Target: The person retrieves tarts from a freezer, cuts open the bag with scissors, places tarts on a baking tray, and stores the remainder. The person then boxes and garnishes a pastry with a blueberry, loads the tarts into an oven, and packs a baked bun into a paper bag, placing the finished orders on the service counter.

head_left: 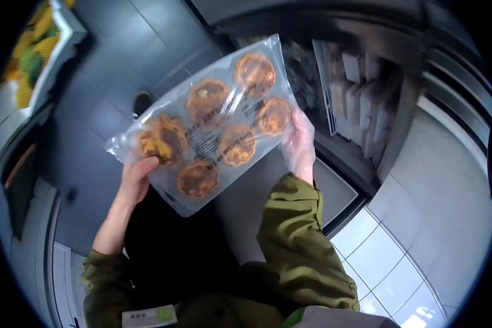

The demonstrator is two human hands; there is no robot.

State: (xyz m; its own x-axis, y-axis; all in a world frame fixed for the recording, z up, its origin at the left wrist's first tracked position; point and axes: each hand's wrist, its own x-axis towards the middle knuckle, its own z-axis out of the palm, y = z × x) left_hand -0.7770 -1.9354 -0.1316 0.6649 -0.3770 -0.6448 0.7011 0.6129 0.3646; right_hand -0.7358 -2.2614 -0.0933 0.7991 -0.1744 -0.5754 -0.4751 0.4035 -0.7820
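Both my hands hold up a clear plastic bag point(203, 138) of egg tarts, tilted so its right end is higher in view. Several browned, ruffle-edged tarts point(198, 179) lie flat inside it in two rows, and dark print runs across the film. At the bag's lower left corner my left hand point(135, 177) is closed, its thumb on top beside a tart and the other fingers hidden beneath. My right hand point(299, 143), in a thin clear glove, grips the right edge. Part of that hand is behind the bag.
To the right, an open cabinet point(325, 87) holds several upright pale packages point(361, 101). Dark tiled floor point(115, 44) stretches away at the left, with a dark shoe point(142, 103) near the bag. Yellow and green items point(35, 60) sit at the upper left. White tiles point(380, 246) show at lower right.
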